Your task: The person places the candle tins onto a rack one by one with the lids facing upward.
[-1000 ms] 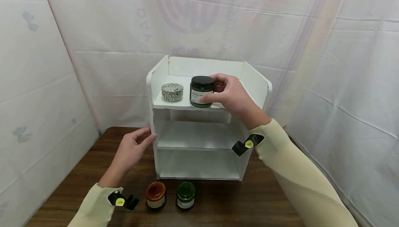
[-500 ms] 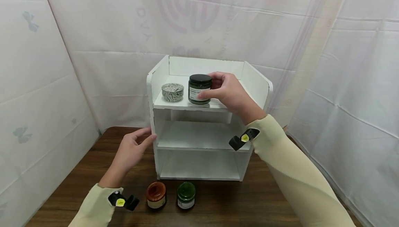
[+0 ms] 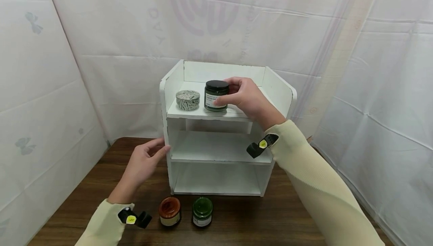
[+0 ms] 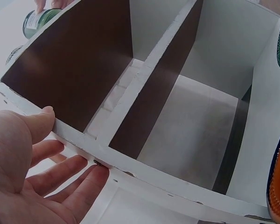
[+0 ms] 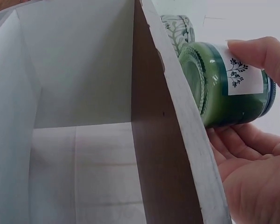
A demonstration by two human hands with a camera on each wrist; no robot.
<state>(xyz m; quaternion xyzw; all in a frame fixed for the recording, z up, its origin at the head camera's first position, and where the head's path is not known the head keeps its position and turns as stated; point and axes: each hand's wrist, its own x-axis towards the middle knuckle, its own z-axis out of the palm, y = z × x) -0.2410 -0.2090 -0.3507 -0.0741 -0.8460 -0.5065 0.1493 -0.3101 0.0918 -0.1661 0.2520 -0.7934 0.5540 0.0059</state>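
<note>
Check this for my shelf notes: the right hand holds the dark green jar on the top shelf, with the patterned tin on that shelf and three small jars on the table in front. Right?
Not quite. The head view shows two small jars on the table, not three: an amber jar and a green jar. The right hand does hold the dark green jar beside the patterned tin on the top shelf.

Head view above facing white shelf unit [image 3: 216,141], wrist views close beside it, all sharing it

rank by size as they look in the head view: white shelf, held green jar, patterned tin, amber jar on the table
1. white shelf
2. held green jar
3. patterned tin and amber jar: these two look alike, and the amber jar sits nearer the camera, so no ranking between them.
</note>
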